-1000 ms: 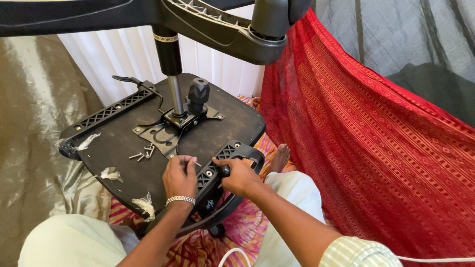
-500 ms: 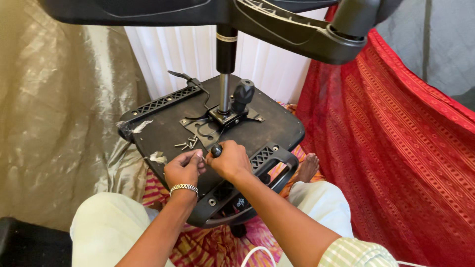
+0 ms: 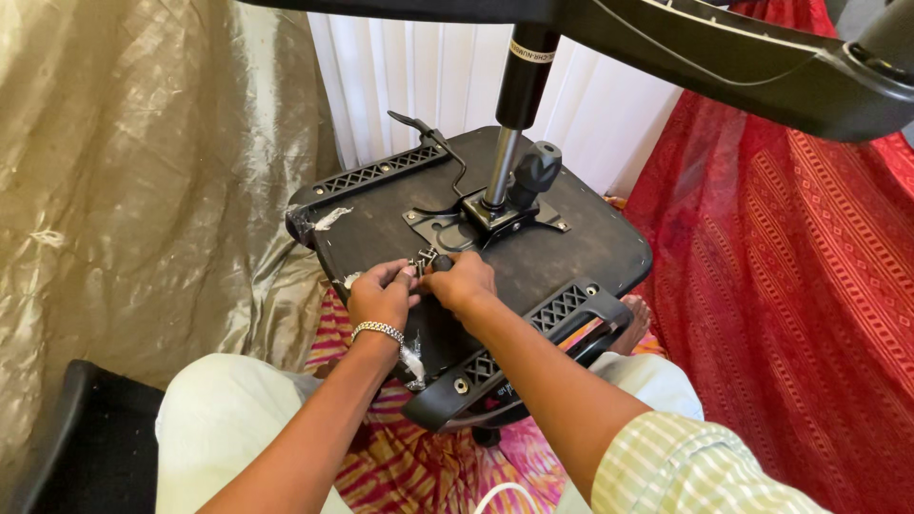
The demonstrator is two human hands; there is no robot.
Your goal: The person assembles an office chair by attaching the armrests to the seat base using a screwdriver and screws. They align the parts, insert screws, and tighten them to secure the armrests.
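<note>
An upturned black chair seat (image 3: 590,243) lies across my lap, underside up, with its metal mechanism plate (image 3: 457,227) and gas cylinder (image 3: 519,105) standing in the middle. A small pile of metal screws (image 3: 422,257) rests on the underside near the plate. My left hand (image 3: 381,293), wearing a silver bracelet, pinches at these screws with curled fingers. Touching it on the right, my right hand (image 3: 465,281) is closed around a small black-handled tool (image 3: 443,263). A black armrest bracket (image 3: 533,347) runs along the seat's near edge, just below both hands.
The chair's star base (image 3: 743,57) hangs overhead across the top. A black lever (image 3: 428,138) and a round knob (image 3: 538,167) stick out by the cylinder. Gold cloth (image 3: 143,190) hangs at left, red patterned fabric (image 3: 809,286) at right, a black object (image 3: 86,438) at lower left.
Both hands have moved from the armrest bracket at the seat's near edge up to the screws beside the mechanism plate. The view has swung left and closer.
</note>
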